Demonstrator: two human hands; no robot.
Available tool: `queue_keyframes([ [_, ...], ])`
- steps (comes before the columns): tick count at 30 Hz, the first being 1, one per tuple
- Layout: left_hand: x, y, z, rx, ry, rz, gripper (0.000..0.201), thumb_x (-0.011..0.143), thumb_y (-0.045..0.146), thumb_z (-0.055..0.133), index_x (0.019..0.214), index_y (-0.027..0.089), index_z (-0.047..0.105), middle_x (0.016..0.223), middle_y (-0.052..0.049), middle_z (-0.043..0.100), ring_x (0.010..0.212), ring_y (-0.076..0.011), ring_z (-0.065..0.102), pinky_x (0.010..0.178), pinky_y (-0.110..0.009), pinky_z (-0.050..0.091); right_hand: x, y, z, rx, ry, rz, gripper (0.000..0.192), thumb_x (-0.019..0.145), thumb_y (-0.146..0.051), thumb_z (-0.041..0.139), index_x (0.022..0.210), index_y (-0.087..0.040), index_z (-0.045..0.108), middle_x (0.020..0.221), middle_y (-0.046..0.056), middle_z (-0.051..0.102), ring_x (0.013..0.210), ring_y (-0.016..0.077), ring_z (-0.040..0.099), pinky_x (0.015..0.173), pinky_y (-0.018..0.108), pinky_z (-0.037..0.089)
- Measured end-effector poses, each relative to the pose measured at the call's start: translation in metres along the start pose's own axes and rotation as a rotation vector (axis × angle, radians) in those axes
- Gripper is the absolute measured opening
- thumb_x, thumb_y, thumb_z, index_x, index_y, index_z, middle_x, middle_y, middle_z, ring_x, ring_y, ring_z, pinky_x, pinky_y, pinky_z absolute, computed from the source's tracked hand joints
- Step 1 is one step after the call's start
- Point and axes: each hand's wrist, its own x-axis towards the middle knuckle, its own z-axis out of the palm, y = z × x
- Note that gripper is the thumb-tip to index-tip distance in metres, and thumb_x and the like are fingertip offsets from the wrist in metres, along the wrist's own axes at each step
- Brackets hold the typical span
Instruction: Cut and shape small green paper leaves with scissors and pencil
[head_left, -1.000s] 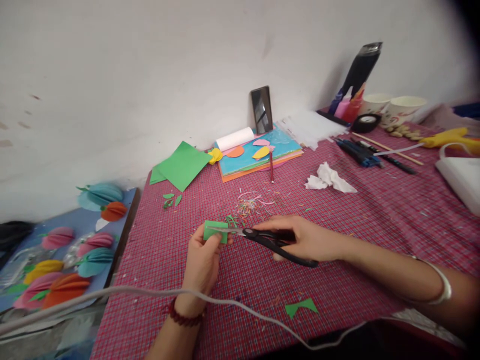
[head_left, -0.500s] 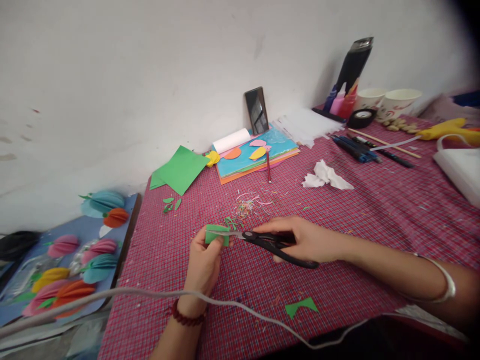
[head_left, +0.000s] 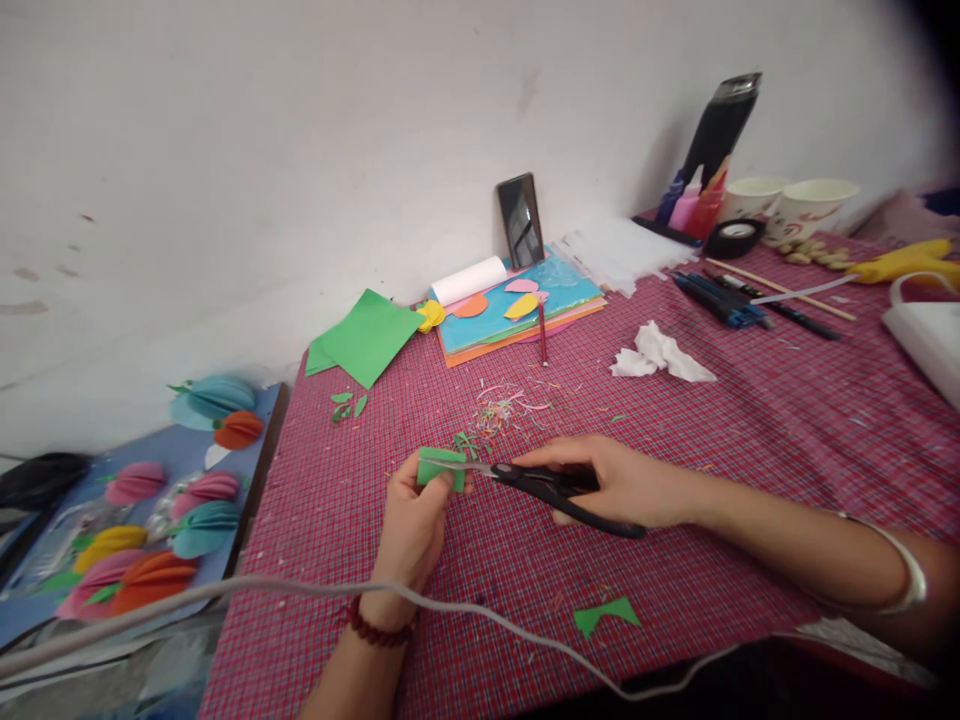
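Note:
Between the thumb and fingers of my left hand [head_left: 415, 515] is a small piece of green paper [head_left: 452, 481]. My right hand [head_left: 626, 482] grips black-handled scissors [head_left: 536, 484], whose metal blades lie across the green paper, pointing left. Whether the blades are cutting into the paper or only over it, I cannot tell. Just beyond the paper, thin green offcuts [head_left: 465, 444] lie beside a heap of coloured paper shreds [head_left: 501, 410]. A notched green scrap [head_left: 607, 617] rests near the table's front edge.
A white cable [head_left: 480, 607] crosses in front of my left wrist. Green sheets [head_left: 371, 338], stacked coloured paper [head_left: 487, 328] and a leaning phone [head_left: 520, 220] stand at the back. Crumpled tissue [head_left: 660, 353] and a yellow glue gun [head_left: 900, 262] are rightward. Paper ornaments [head_left: 154, 585] fill a blue board at left.
The whole view has shifted slightly, so things appear a little further right. My hands, the green paper and the scissors keep nearly the same arrangement.

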Motion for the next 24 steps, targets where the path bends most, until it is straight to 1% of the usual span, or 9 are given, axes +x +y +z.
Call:
queue_keyframes([
  [6, 0.000, -0.001, -0.002, -0.002, -0.009, -0.001, 0.002, 0.070, 0.014, 0.066, 0.071, 0.016, 0.066, 0.064, 0.001, 0.063, 0.060, -0.0111, 0.057, 0.062, -0.024, 0.043, -0.001, -0.001, 0.000, -0.035, 0.005, 0.011, 0.054, 0.075, -0.019, 0.067, 0.128, -0.026, 0.057, 0.119, 0.004, 0.064, 0.104, 0.0198, 0.060, 0.087, 0.031, 0.049],
  [12, 0.001, -0.003, -0.004, 0.015, -0.018, -0.025, 0.003, 0.069, 0.014, 0.066, 0.071, 0.015, 0.065, 0.064, 0.000, 0.062, 0.059, -0.0111, 0.056, 0.063, -0.025, 0.044, -0.001, -0.001, 0.000, -0.110, 0.026, -0.023, 0.045, 0.079, -0.022, 0.063, 0.124, -0.025, 0.061, 0.118, 0.004, 0.065, 0.104, 0.0203, 0.061, 0.088, 0.031, 0.049],
  [14, 0.001, -0.003, -0.003, -0.005, -0.021, -0.041, 0.004, 0.068, 0.014, 0.067, 0.072, 0.015, 0.065, 0.064, 0.000, 0.062, 0.059, -0.0111, 0.056, 0.062, -0.025, 0.045, -0.001, 0.000, 0.001, -0.079, 0.023, -0.024, 0.044, 0.080, -0.025, 0.063, 0.124, -0.025, 0.061, 0.117, 0.004, 0.066, 0.103, 0.0200, 0.062, 0.088, 0.032, 0.050],
  [17, 0.002, -0.001, -0.003, -0.034, -0.013, -0.063, 0.006, 0.066, 0.014, 0.067, 0.072, 0.014, 0.065, 0.066, -0.001, 0.064, 0.061, -0.0117, 0.058, 0.061, -0.024, 0.046, 0.000, 0.003, 0.001, 0.010, 0.038, 0.002, 0.047, 0.080, -0.028, 0.064, 0.127, -0.025, 0.058, 0.117, 0.004, 0.066, 0.101, 0.0201, 0.064, 0.089, 0.034, 0.050],
  [20, 0.004, 0.002, -0.005, -0.058, 0.032, -0.070, 0.006, 0.067, 0.017, 0.068, 0.070, 0.014, 0.064, 0.067, -0.002, 0.065, 0.060, -0.0120, 0.059, 0.056, -0.023, 0.046, 0.000, 0.003, -0.002, 0.067, 0.075, 0.005, 0.053, 0.078, -0.030, 0.066, 0.129, -0.023, 0.056, 0.120, 0.005, 0.065, 0.107, 0.0221, 0.062, 0.095, 0.039, 0.047],
  [22, 0.006, 0.004, -0.007, -0.082, 0.080, -0.065, 0.010, 0.068, 0.020, 0.071, 0.069, 0.015, 0.062, 0.064, -0.001, 0.064, 0.055, -0.0106, 0.058, 0.050, -0.021, 0.045, -0.001, 0.002, -0.006, 0.049, 0.071, -0.018, 0.056, 0.077, -0.029, 0.067, 0.131, -0.023, 0.053, 0.124, 0.006, 0.062, 0.112, 0.0229, 0.059, 0.099, 0.040, 0.044],
  [24, 0.007, 0.006, -0.010, -0.100, 0.118, -0.060, 0.015, 0.067, 0.023, 0.074, 0.070, 0.015, 0.062, 0.061, 0.001, 0.063, 0.050, -0.0088, 0.056, 0.046, -0.019, 0.044, -0.002, 0.000, -0.008, -0.008, 0.059, -0.027, 0.056, 0.077, -0.026, 0.066, 0.132, -0.022, 0.052, 0.127, 0.007, 0.060, 0.114, 0.0226, 0.057, 0.100, 0.039, 0.044],
])
